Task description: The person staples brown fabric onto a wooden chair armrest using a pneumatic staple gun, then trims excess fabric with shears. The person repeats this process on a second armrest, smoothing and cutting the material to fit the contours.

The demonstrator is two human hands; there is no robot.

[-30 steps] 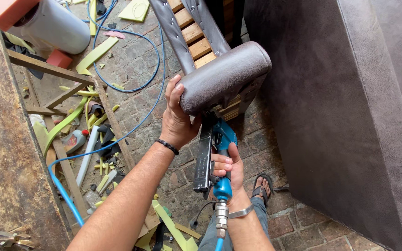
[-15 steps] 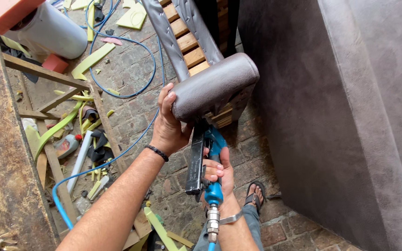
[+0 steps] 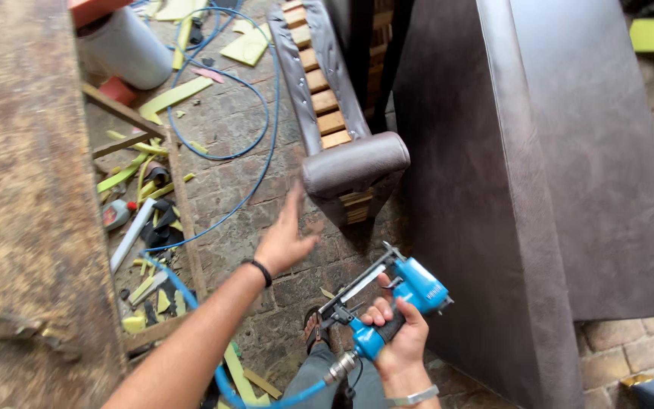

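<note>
My right hand (image 3: 399,333) grips a blue pneumatic staple gun (image 3: 387,299) low in the view, its nose pointing up and left, with a blue air hose (image 3: 266,398) running from its base. My left hand (image 3: 285,238) is open in mid-air, fingers spread, a black band on the wrist. It hovers a short way below and left of the padded grey-brown roll (image 3: 353,163) at the end of an upholstered furniture part whose wooden slats (image 3: 319,83) show along its back. The hand does not touch the roll.
A large dark upholstered panel (image 3: 539,167) stands at the right. A worn wooden workbench (image 3: 17,189) fills the left. On the brick floor (image 3: 236,189) lie green foam scraps (image 3: 175,95), a looped blue hose (image 3: 259,129), a white roll (image 3: 123,49) and tools.
My left hand has let go of the padded roll and dropped away from it. My right hand has tilted the staple gun away from the roll, and the view has shifted.
</note>
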